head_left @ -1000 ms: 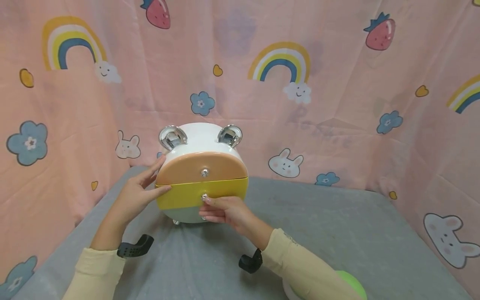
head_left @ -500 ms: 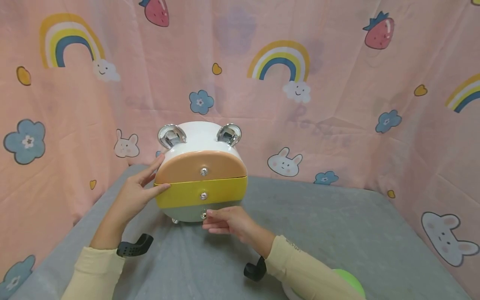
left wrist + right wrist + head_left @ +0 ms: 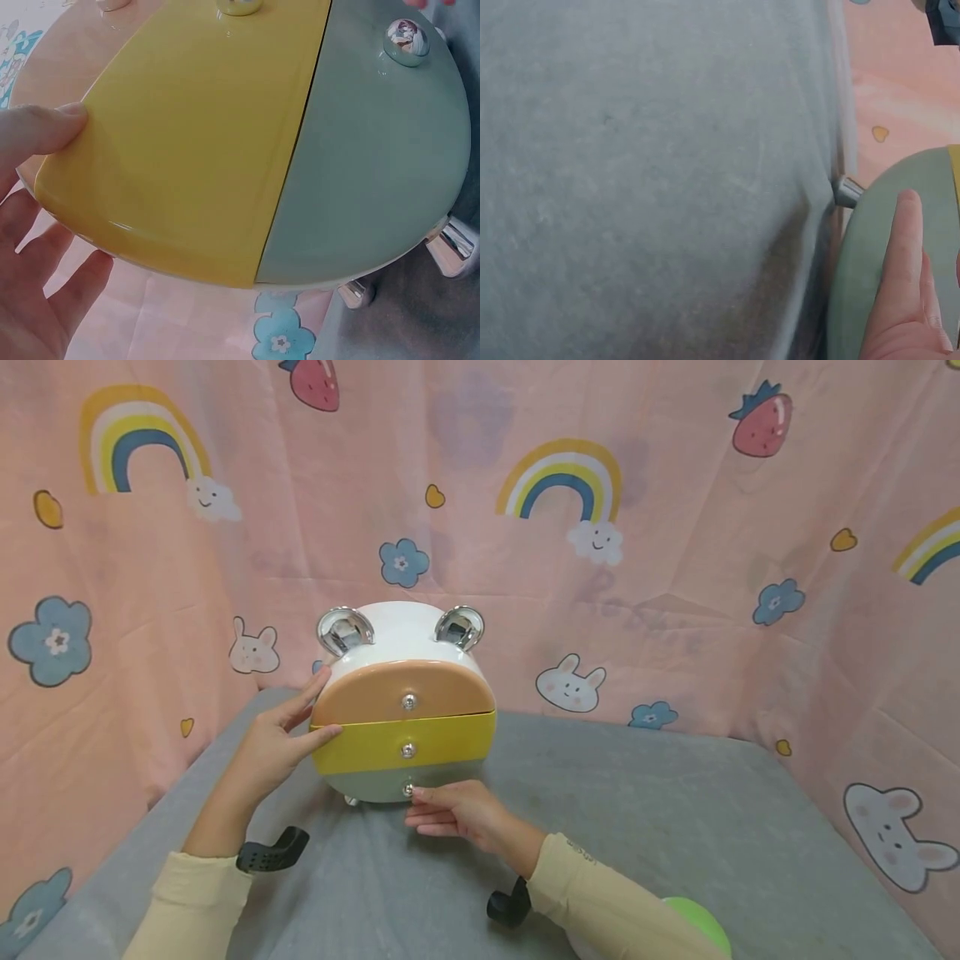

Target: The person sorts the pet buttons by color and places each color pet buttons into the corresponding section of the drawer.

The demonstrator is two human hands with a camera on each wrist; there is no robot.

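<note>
A rounded three-drawer storage box (image 3: pixel 407 617) with a white top and chrome ears stands on the grey cloth. Its drawer fronts are an orange one (image 3: pixel 360 697), a yellow one (image 3: pixel 450 743) and a grey-green one (image 3: pixel 367 785), each with a silver knob. My left hand (image 3: pixel 273 747) steadies the box's left side, thumb (image 3: pixel 64 124) on the yellow front and fingers spread along the side. At the lowest drawer, my right hand (image 3: pixel 461 810) has its thumb tip right at the bottom knob (image 3: pixel 406 41), fingers extended below. From the left wrist, its fingertips appear just beside that knob.
A grey cloth (image 3: pixel 637 810) covers the table. A light green rounded object (image 3: pixel 697 922) lies near the front, partly hidden by the right sleeve (image 3: pixel 622 897). Behind hangs a pink printed curtain (image 3: pixel 675 485). Short silver feet (image 3: pixel 356 292) carry the box.
My right hand has left the middle knob on the yellow drawer and moved down to the bottom knob. The left hand has stayed at the box's side.
</note>
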